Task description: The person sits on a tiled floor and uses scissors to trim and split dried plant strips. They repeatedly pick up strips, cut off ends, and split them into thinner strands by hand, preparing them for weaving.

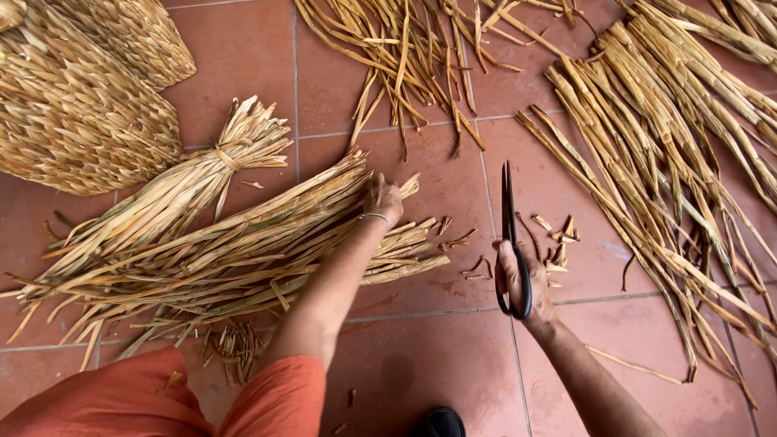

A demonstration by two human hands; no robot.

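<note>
On the red tile floor [421, 364], the left hand [382, 197] presses curled fingers onto a dried-straw bundle [243, 243] while the right hand [522, 283] grips closed black scissors [509, 218].

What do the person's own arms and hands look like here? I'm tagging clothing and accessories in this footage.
Both forearms are bare. The left hand has a thin silver bracelet at the wrist, and an orange sleeve covers that upper arm. The right hand shows no jewellery, glove or sleeve in view.

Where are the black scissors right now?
In the head view, the black scissors are right of centre, held in the right hand, blades closed over the tiled floor.
</note>
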